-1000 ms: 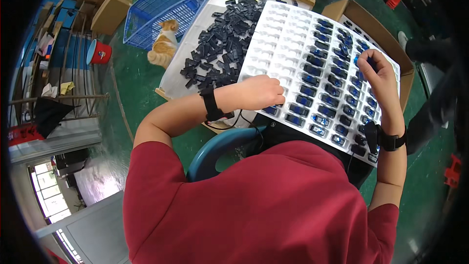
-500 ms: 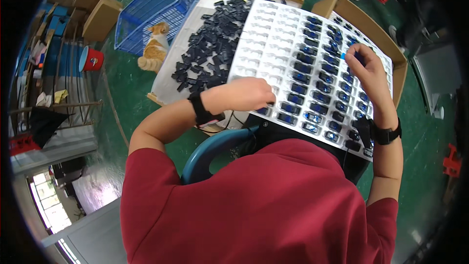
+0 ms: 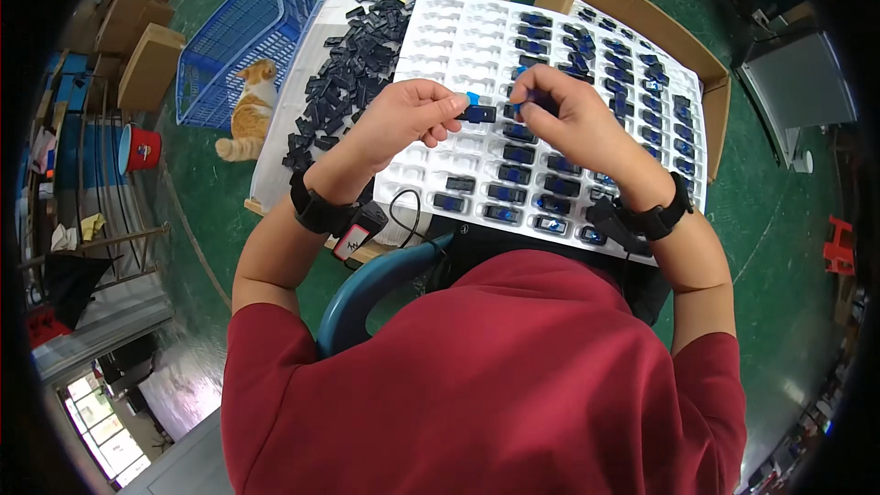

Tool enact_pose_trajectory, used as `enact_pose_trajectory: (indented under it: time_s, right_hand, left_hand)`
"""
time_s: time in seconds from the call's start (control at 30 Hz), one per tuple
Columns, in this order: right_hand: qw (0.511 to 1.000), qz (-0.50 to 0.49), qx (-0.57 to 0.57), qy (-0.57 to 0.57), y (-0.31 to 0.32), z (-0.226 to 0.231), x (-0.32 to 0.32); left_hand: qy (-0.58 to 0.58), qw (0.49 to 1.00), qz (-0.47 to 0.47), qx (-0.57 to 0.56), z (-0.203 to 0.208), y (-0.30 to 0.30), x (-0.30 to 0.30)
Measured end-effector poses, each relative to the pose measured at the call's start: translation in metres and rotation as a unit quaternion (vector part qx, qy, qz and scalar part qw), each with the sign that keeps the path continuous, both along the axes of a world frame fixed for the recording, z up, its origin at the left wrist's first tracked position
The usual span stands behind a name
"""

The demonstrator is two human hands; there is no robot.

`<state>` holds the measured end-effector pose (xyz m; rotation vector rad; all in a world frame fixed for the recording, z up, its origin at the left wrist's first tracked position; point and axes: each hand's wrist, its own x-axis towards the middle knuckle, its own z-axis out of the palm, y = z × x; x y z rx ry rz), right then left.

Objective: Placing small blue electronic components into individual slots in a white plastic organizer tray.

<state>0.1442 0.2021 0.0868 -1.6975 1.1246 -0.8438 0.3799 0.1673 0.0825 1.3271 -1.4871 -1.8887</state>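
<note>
Small black rectangular part [image 3: 478, 114]: flat, oblong, dark and glossy, with a bright blue tab showing at its upper left corner; held level above the middle of the white blister tray [image 3: 440, 46], clear of the pockets.

Left hand [image 3: 403, 119]: fingers curled, thumb and forefinger pinched on the left end of the part; black wrist strap at the cuff.

Right hand [image 3: 573, 124]: fingertips drawn together just right of the part, pressed on a second small dark piece with a blue fleck (mostly hidden by the fingers, so whether it meets the first cannot be told); black wrist strap likewise.

White blister tray: moulded plastic, rows of shallow pockets, right and lower rows filled with blue-and-black parts, left rows bare; resting across the lap and over cardboard boxes [image 3: 642, 14].

Heap of loose black parts [image 3: 344, 73]: on a pale sheet left of the tray.

Blue wire basket [image 3: 234, 46]: on the green floor, far left.

Ginger-and-white cat [image 3: 247, 110]: beside the basket.

Red bucket [image 3: 139, 147]: further left.
</note>
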Motion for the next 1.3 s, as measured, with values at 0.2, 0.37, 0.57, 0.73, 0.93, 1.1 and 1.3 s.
enact_pose_trajectory:
  time_s: [0.2,0.37,0.57,0.73,0.93,1.1,1.3]
  right_hand:
    - [0.998,0.014,-0.032,0.046,-0.006,0.008,0.01]
    - [0.998,0.064,0.015,0.019,-0.011,-0.002,0.01]
    - [0.997,0.076,-0.012,0.025,-0.011,0.005,0.011]
    - [0.978,0.071,-0.171,0.094,-0.009,0.011,0.012]
    - [0.96,0.084,-0.231,0.138,-0.008,0.012,0.013]
    - [0.983,0.04,-0.164,0.07,-0.002,0.022,0.006]
    - [0.964,0.054,-0.238,0.106,-0.007,0.017,0.014]
  left_hand:
    - [-0.008,0.999,-0.038,-0.025,0.001,0.005,-0.004]
    - [0.007,0.998,-0.05,-0.041,0.005,0.01,-0.007]
    - [0.033,0.999,-0.042,-0.006,0.007,0.007,-0.008]
    - [0.085,0.994,-0.015,0.06,0.004,0.008,-0.012]
    - [0.079,0.996,-0.026,0.03,0.004,0.006,-0.012]
    - [0.101,0.991,0.075,0.046,0.004,0.003,0.001]
    - [0.122,0.986,0.065,0.093,0.006,0.009,-0.001]
